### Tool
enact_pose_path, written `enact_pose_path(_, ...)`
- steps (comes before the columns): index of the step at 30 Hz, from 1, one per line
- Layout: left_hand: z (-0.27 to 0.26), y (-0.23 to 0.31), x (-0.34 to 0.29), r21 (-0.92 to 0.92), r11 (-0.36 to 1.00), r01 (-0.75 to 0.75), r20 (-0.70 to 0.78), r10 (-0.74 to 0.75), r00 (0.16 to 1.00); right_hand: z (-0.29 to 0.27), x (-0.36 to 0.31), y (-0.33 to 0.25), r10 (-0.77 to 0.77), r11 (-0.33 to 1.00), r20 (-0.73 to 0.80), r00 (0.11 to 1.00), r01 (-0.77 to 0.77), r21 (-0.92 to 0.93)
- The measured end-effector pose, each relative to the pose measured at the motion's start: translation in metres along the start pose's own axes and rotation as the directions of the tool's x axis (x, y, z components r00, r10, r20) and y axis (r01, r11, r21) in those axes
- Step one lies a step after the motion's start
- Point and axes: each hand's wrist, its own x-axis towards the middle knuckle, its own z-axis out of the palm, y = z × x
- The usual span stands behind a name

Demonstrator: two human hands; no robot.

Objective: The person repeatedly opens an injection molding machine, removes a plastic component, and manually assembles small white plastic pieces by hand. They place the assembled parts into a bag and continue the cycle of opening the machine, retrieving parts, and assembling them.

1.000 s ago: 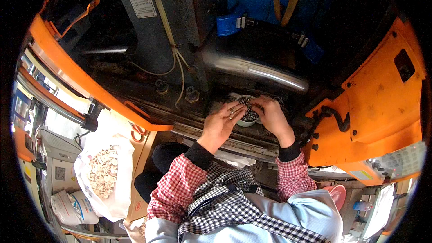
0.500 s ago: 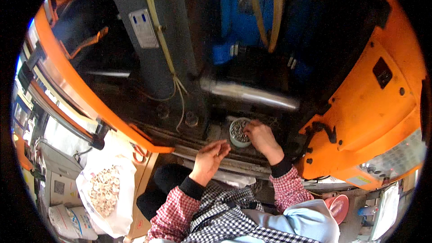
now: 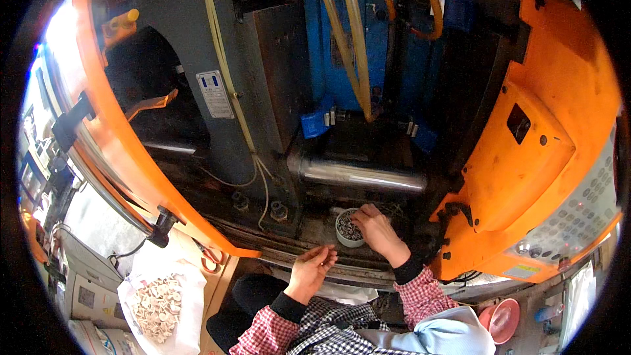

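A small pale cup (image 3: 350,240) full of small shiny metal pieces (image 3: 346,225) stands on the machine's ledge. My right hand (image 3: 377,231) reaches over its right rim, with bent fingers at the metal pieces. The fingertips are partly hidden, so whatever they pinch does not show. Just left of the cup and nearer to me, my left hand (image 3: 310,272) is held up, its fingers curled and pressed together. Anything between those fingers is too small to make out.
Behind the cup lies a shiny metal bar (image 3: 361,175), below hanging yellowish hoses (image 3: 355,46). An orange guard (image 3: 164,190) curves along the left, and an orange panel (image 3: 519,190) stands at right. A white bag (image 3: 158,306) of beige parts sits lower left; a pink bowl (image 3: 501,321) lower right.
The view has tilted upward, so the machine sits lower in the picture. My left hand's fingers have drawn closer together. My right hand stays at the cup.
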Motion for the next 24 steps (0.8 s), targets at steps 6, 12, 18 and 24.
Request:
enact_pose_path(6, 0.003, 0.007, -0.017, -0.05, 0.998, 0.039, 0.004, -0.039, 0.999, 0.005, -0.004, -0.056, -0.024, 0.869, 0.005, 1.0, 0.019, 0.495)
enact_pose_path(12, -0.01, 0.017, -0.048, -0.019, 1.0, -0.022, -0.029, 0.021, 0.999, 0.028, -0.008, -0.087, -0.047, 0.716, 0.04, 0.998, 0.006, 0.698)
enact_pose_path(18, -0.023, 0.025, -0.067, -0.116, 0.989, -0.091, -0.053, 0.085, 0.995, 0.04, -0.006, -0.098, -0.119, 0.721, 0.019, 0.993, 0.073, 0.689)
enact_pose_path(24, -0.033, 0.038, -0.073, -0.006, 0.998, -0.064, -0.13, 0.063, 0.99, 0.038, 0.004, -0.11, -0.238, 0.791, 0.139, 0.961, 0.109, 0.603)
